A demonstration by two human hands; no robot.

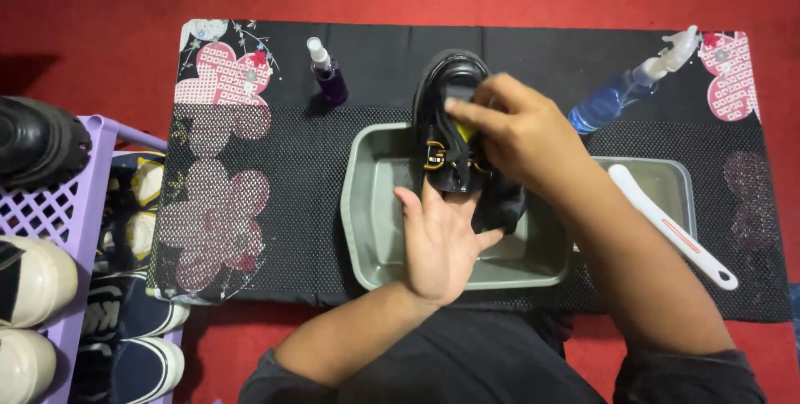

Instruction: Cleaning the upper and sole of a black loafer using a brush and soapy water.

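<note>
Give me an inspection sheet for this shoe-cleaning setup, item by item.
Surface: black mat with pink flower prints, laid on red carpet.
Job's things: black shoe with a gold buckle, held over a grey tray.
Clutter: small purple spray bottle, blue spray bottle, white brush across a second tray.
Grippers: left hand supports the shoe from below; right hand presses something yellow onto it.
Cables: nothing seen.
Surroundings: purple rack holding shoes, at left.
</note>
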